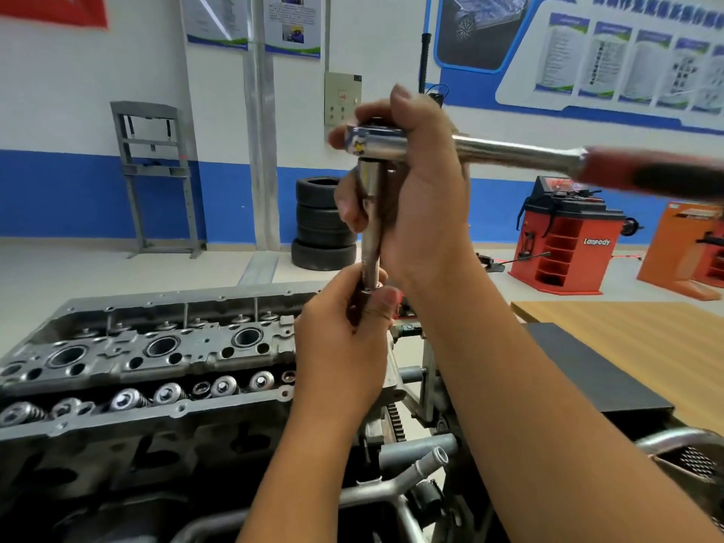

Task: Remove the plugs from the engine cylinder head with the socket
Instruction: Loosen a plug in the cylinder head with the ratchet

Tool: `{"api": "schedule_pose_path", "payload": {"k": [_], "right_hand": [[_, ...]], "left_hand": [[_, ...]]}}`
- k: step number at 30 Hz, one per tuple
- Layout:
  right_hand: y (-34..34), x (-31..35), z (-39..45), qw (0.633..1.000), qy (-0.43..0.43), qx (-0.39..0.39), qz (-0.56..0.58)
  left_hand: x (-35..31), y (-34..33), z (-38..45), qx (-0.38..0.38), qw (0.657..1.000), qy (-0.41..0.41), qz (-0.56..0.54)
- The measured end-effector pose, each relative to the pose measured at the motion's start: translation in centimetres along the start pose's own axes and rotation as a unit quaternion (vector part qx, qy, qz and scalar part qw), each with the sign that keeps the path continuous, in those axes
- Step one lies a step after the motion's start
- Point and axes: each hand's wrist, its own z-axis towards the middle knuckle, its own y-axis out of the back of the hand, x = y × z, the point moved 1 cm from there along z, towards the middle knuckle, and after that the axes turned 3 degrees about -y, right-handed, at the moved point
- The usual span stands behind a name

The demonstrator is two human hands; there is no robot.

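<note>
— Where are you working?

— You stand in a garage bay with white walls banded in blue, posters (611,52) overhead and a pale, smooth floor. A stack of four black tyres (323,223) sits by a grey pillar, a grey steel press frame (156,178) to its left, and a boxy red wheel balancer (564,244) with open shelves to the right. A wooden worktop (627,327) with a matt black panel lies at your right.

— And the head?

— The cylinder head (149,366), rough cast grey metal, lies low at your left, showing round plug wells along its middle and a row of shiny coiled valve springs in front.

— What have your hands got?

— Your right hand (415,197) is wrapped round the polished steel ratchet (391,145), lifted clear above the head, its red and black grip blurred off to the right. The long, slim socket (370,244) hangs straight down from it. Your left hand (344,339) curls round the socket's lower end, thumb and fingers pinching a dark piece there; whether that is a plug, you cannot tell.
</note>
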Motion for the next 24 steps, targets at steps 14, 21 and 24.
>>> {"api": "schedule_pose_path", "payload": {"k": [14, 21, 24], "right_hand": [[0.2, 0.2, -0.9, 0.996, 0.071, -0.045, -0.019], [0.7, 0.9, 0.6, 0.983, -0.128, 0.058, 0.118], [0.7, 0.6, 0.5, 0.980, -0.127, 0.067, 0.137]], "left_hand": [[0.5, 0.3, -0.3, -0.025, 1.000, -0.005, 0.015], [0.4, 1.1, 0.0, 0.080, 0.994, 0.035, -0.063], [0.2, 1.1, -0.2, 0.046, 0.999, 0.013, -0.018]]}}
